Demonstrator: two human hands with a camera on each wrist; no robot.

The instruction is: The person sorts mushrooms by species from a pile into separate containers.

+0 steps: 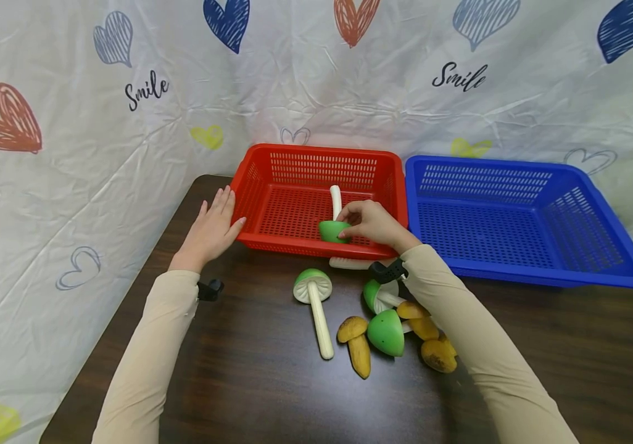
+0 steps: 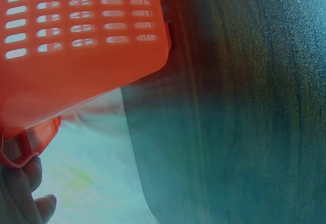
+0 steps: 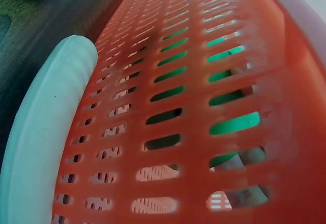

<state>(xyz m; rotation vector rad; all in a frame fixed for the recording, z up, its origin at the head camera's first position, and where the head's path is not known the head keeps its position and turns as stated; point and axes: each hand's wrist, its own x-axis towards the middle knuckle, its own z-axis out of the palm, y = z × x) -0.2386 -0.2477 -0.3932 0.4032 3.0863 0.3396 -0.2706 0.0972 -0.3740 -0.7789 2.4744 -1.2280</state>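
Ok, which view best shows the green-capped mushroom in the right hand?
The head view: the green-capped mushroom shows cap and stem in the right hand. Right wrist shows only green patches through the red basket; left wrist shows none.

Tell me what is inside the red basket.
Inside the red basket is one green-capped mushroom, pinched by the right hand. That hand covers part of the mushroom and some basket floor; what lies directly beneath cannot be seen.
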